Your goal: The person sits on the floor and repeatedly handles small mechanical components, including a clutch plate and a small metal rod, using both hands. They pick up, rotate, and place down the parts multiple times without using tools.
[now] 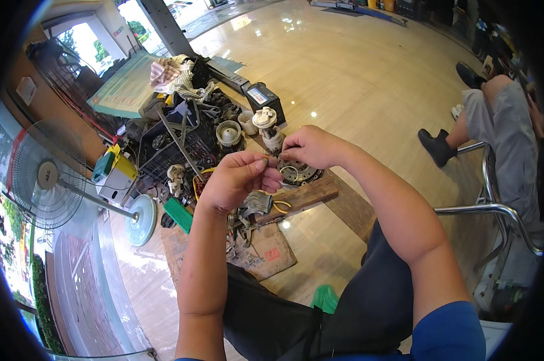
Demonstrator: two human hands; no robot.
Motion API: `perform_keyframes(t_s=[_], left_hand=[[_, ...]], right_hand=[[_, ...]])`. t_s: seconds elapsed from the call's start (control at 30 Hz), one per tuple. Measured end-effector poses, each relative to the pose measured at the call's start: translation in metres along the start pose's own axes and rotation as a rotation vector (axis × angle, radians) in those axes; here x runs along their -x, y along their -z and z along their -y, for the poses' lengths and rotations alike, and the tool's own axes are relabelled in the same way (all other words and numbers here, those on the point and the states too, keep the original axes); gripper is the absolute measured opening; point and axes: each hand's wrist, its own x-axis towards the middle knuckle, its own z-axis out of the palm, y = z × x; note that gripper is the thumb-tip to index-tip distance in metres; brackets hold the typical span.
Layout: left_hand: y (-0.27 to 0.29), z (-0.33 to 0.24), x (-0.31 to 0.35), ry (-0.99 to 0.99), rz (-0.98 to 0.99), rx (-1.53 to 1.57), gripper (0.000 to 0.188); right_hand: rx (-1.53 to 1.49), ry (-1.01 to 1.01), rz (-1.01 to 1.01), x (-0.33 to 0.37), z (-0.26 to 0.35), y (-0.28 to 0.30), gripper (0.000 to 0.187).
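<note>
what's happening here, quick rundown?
A seated person's left hand and right hand are raised together, pinching a small thin metal wire ring between the fingertips. Below lie a worn wooden plank, a round metal motor part, and a heap of dark scrap parts on the glossy floor.

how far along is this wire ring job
Done: parts lie stripped on the wooden board and cardboard. In hand: left hand and right hand pinch a small wire ring between them. Left: the white pump-like part stands untouched behind.
</note>
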Motion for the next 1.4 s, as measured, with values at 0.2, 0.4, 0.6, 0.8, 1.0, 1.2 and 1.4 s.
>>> perform_keyframes(t_s=[0.2, 0.4, 0.6, 0.8, 1.0, 1.2, 1.4], left_hand=[[-0.014, 0.011, -0.010, 0.113, -0.107, -0.368, 0.022], [-0.010, 0.020, -0.017, 0.089, -0.254, -0.490, 0.022], [-0.013, 0.032, -0.025, -0.009, -0.421, -0.484, 0.023], [-0.008, 0.038, -0.031, -0.157, -0.502, -0.286, 0.026], [-0.009, 0.035, -0.030, -0.320, -0.485, 0.214, 0.026], [0.003, 0.034, -0.031, -0.415, -0.516, 0.390, 0.022], [0.006, 0.036, -0.033, -0.444, -0.505, 0.463, 0.019]], right_hand=[[0.088, -0.004, -0.123, 0.003, 0.013, -0.003, 0.020], [0.032, -0.073, -0.187, 0.001, 0.020, -0.012, 0.021], [-0.105, -0.167, -0.220, -0.001, 0.018, -0.016, 0.024], [-0.484, -0.194, -0.152, -0.005, 0.014, -0.038, 0.018], [-0.573, -0.227, -0.123, -0.004, 0.022, -0.046, 0.015], [-0.473, -0.125, -0.128, -0.005, 0.022, -0.056, 0.021], [-0.341, -0.059, -0.206, -0.006, 0.020, -0.057, 0.020]])
